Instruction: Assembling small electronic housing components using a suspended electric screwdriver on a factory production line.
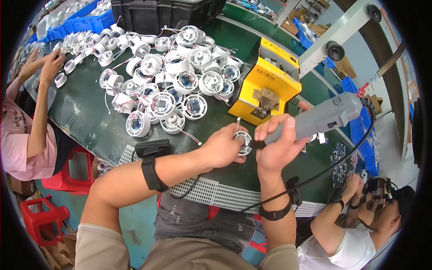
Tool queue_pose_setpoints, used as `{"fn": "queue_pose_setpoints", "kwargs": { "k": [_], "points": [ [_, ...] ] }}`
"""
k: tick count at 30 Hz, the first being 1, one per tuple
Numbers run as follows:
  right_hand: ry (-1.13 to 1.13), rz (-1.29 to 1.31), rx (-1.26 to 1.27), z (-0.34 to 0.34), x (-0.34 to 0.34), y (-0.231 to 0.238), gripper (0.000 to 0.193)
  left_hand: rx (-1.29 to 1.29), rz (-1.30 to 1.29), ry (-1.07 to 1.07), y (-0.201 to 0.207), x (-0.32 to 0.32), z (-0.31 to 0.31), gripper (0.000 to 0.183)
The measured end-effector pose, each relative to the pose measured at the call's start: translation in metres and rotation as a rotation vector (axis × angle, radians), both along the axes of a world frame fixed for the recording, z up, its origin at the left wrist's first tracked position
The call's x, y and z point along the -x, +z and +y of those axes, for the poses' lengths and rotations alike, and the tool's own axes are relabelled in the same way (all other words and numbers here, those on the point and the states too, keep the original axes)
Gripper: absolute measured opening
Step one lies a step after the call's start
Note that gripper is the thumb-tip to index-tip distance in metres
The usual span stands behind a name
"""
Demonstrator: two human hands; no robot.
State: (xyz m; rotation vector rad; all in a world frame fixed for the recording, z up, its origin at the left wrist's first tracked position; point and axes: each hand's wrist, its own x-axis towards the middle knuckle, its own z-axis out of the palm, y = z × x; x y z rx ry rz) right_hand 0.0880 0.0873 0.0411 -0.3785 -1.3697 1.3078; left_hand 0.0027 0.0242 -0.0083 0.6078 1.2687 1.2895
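My left hand [221, 145] is closed on a small round white plastic housing [244, 143], holding it on edge over the green table. A thin wire with a white connector [238, 120] sticks up from behind its fingers. My right hand [280, 140] wraps round a grey electric screwdriver [317, 118], held nearly level. Its dark tip end meets the open face of the housing; the bit itself is too small to make out. Just beyond both hands stands a yellow screw feeder [269, 85] with a metal block in its front. A pile of similar white housings [164, 104], many with blue circuit boards, lies to the left.
A black crate [166, 17] and a blue bin [92, 19] stand at the back. The screwdriver's black cable [333, 173] loops across my right forearm. Perforated white strips [216, 193] line the near table edge. Co-workers sit at left and right; small boards [339, 164] lie at right.
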Motion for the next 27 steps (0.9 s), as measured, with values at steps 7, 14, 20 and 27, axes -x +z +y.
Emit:
{"fn": "queue_pose_setpoints", "kwargs": {
  "k": [7,14,20,27],
  "points": [
    [0.033,-0.018,-0.014,0.002,0.002,-0.009,0.039,0.006,0.016,0.003,-0.002,0.002,0.001,0.034],
    [0.055,0.047,-0.095,0.000,-0.002,-0.026,0.038,-0.057,0.014,-0.020,-0.001,-0.003,0.007,0.031],
    [0.020,-0.150,-0.416,0.023,-0.039,-0.023,0.050,-0.142,0.966,-0.003,0.005,0.058,-0.010,0.043],
    [-0.836,-1.069,-0.231,0.139,-0.151,-0.040,0.045,-0.269,1.324,0.753,0.063,0.070,-0.030,0.061]
  ]
}}
